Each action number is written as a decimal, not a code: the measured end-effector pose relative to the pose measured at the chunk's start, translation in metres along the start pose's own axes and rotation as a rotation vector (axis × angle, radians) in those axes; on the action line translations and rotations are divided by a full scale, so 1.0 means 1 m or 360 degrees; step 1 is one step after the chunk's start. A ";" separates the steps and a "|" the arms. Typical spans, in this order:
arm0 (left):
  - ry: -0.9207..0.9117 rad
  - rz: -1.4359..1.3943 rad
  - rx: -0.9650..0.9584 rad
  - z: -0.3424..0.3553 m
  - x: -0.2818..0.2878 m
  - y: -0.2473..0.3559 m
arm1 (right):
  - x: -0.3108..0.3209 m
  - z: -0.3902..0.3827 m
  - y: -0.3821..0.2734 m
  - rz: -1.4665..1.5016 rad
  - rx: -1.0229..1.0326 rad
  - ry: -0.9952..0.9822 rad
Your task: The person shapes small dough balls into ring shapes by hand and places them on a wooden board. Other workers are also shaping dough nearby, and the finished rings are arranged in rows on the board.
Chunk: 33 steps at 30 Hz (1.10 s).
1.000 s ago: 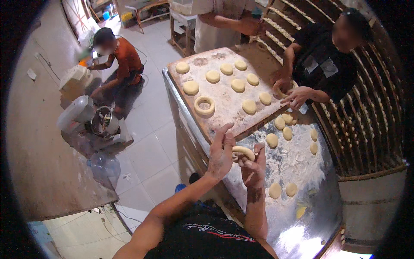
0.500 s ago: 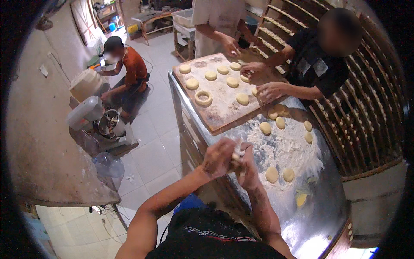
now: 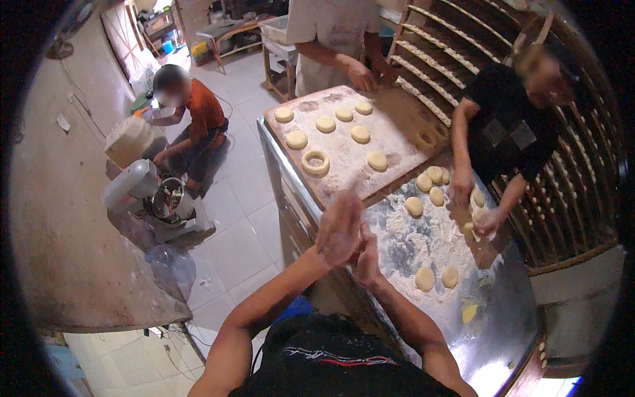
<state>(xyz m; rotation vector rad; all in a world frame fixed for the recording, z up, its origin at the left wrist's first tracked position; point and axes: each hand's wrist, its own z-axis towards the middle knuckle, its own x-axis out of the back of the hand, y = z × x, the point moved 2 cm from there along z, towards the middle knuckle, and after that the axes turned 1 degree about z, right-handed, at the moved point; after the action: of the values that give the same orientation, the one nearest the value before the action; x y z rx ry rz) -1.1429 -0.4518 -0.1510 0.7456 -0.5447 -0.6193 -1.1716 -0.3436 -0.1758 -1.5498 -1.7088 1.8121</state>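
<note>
My left hand and my right hand are pressed together over the near edge of the steel table. The left fingers point upward, stretched out but smeared by motion. Behind that palm, the right fingers are mostly hidden. Nothing held shows between the hands. Just beyond them lies a floured wooden board with several flat dough rounds and a dough ring. To their right, two dough rounds rest on floury steel, beside a yellow piece.
A co-worker's hands touch dough at the table's right side. Another person's hand is at the board's far edge. Racks line the right. At left, a person in orange crouches by a mixer.
My hands have shifted from fingers meeting around a whitish bit to palms together; that bit no longer shows. The dark-shirted co-worker's hands moved from the board to the table's right side.
</note>
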 end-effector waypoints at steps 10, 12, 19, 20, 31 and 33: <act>-0.0107 -0.1852 0.1383 0.012 0.004 -0.094 | 0.019 0.128 -0.020 -0.1142 0.0200 -0.0217; 0.0011 -0.0907 0.1329 0.020 0.000 -0.109 | 0.019 0.144 -0.011 -0.0790 0.0060 -0.0172; -0.0175 0.0561 0.0846 0.031 0.000 -0.141 | 0.046 0.132 -0.012 -0.1518 0.0599 0.0622; -0.0097 0.0621 0.0707 0.030 -0.001 -0.142 | 0.050 0.131 -0.011 -0.1439 0.0551 0.0633; 0.0312 0.0603 0.0754 0.083 0.057 -0.174 | -0.045 0.212 -0.003 -0.2133 0.0425 0.0102; 0.0544 0.0558 0.0736 0.108 0.091 -0.201 | -0.067 0.256 0.013 -0.2509 0.0555 -0.0069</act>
<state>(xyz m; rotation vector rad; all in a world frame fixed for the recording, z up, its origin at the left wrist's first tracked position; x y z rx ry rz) -1.2133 -0.6784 -0.2144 1.1335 -0.4891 -0.0283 -1.3327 -0.5512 -0.2085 0.1721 -1.5858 1.0583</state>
